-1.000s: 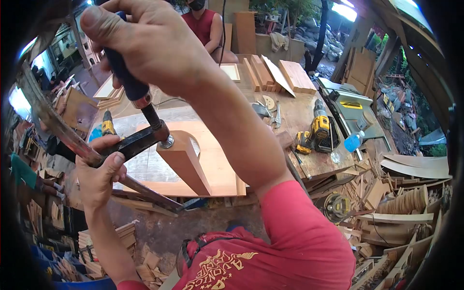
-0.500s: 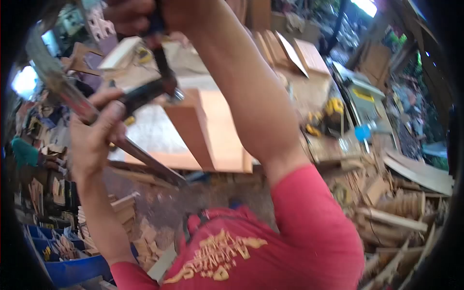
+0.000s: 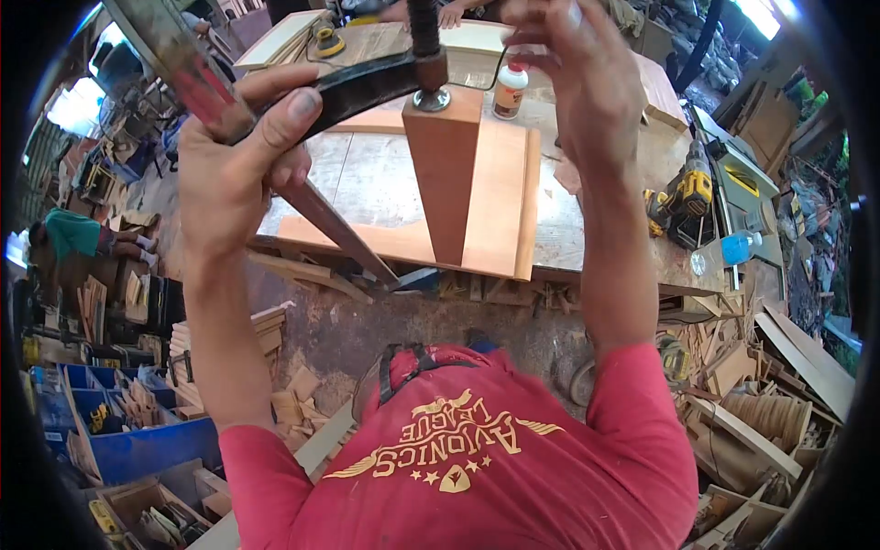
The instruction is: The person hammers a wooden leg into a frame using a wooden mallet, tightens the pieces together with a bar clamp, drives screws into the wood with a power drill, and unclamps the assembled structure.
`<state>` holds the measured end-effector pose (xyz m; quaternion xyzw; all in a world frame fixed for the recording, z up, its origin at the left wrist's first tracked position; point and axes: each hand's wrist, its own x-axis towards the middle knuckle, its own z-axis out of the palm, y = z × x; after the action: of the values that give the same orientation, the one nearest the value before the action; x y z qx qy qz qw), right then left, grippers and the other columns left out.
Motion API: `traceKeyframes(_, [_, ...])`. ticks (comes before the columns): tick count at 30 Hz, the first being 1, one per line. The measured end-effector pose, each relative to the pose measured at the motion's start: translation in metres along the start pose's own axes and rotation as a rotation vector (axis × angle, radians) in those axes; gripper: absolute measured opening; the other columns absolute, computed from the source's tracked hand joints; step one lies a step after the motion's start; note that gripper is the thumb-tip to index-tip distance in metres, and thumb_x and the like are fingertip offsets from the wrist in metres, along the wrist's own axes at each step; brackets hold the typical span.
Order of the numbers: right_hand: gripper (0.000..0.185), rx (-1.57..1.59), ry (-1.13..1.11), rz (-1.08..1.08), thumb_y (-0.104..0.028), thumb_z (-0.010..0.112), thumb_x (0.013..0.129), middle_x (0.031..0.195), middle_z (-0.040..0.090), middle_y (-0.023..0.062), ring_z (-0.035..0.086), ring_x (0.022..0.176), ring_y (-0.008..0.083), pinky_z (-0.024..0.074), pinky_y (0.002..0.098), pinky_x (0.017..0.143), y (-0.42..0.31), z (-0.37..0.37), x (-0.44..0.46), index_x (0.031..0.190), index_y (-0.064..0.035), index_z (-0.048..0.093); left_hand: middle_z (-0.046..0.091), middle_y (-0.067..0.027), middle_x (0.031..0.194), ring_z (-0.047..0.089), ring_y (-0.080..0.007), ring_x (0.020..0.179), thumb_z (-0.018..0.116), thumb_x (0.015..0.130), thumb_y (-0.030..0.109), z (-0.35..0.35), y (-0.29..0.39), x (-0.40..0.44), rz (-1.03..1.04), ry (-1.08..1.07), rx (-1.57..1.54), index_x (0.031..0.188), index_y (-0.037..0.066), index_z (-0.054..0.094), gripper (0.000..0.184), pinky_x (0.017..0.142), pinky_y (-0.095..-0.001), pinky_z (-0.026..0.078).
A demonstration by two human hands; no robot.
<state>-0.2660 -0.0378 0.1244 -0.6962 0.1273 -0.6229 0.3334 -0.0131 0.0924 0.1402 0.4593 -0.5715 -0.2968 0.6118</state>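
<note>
Head view shows us the block [image 3: 445, 174] standing tall between our left hand [image 3: 225, 170], wrapped round the clamp [image 3: 376, 89], and our empty, loosely open right hand [image 3: 591, 87].

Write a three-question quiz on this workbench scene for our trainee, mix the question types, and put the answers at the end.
1. Multiple choice: What is the left hand gripping?
A) a drill
B) the clamp
C) a saw

2. True or false: The right hand is gripping the clamp.

3. Fill in the missing word: The white bottle on the workbench has a ____ cap.

Key:
1. B
2. False; the right hand is raised, apart from the clamp.
3. red
</note>
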Motion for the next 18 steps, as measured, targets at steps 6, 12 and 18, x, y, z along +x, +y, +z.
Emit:
traceKeyframes(6, [0.051, -0.176, 0.033, -0.041, -0.042, 0.067, 0.097, 0.101, 0.07, 0.0138, 0.067, 0.083, 0.0159, 0.0553, 0.0276, 0.073, -0.008, 0.0, -0.005, 0.119, 0.0041, 0.062, 0.06, -0.0002, 0.065, 0.051, -0.0059, 0.052, 0.079, 0.09, 0.019, -0.001, 0.001, -0.003, 0.036, 0.003, 0.015, 0.113, -0.004, 0.071, 0.033, 0.05, -0.023, 0.042])
traceKeyframes(12, [0.05, -0.349, -0.274, -0.042, -0.043, 0.077, 0.089, 0.081, 0.073, 0.0134, 0.07, 0.071, 0.0169, 0.0576, 0.0293, 0.062, -0.106, 0.039, 0.057, 0.101, 0.0046, 0.068, 0.063, -0.0012, 0.066, 0.054, -0.0065, 0.052, 0.08, 0.089, 0.019, -0.005, 0.0, -0.003, 0.047, -0.002, 0.046, 0.11, -0.003, 0.072, 0.032, 0.049, -0.0218, 0.042])
traceKeyframes(18, [0.034, -0.523, -0.275, 0.016, -0.025, 0.079, 0.088, 0.084, 0.076, 0.0162, 0.074, 0.072, 0.0164, 0.0575, 0.0286, 0.068, -0.108, 0.046, 0.074, 0.096, 0.0079, 0.072, 0.065, -0.0057, 0.075, 0.056, -0.0098, 0.051, 0.079, 0.089, 0.017, -0.012, 0.003, -0.004, -0.034, -0.029, 0.077, 0.114, -0.007, 0.067, 0.036, 0.048, -0.0236, 0.044])
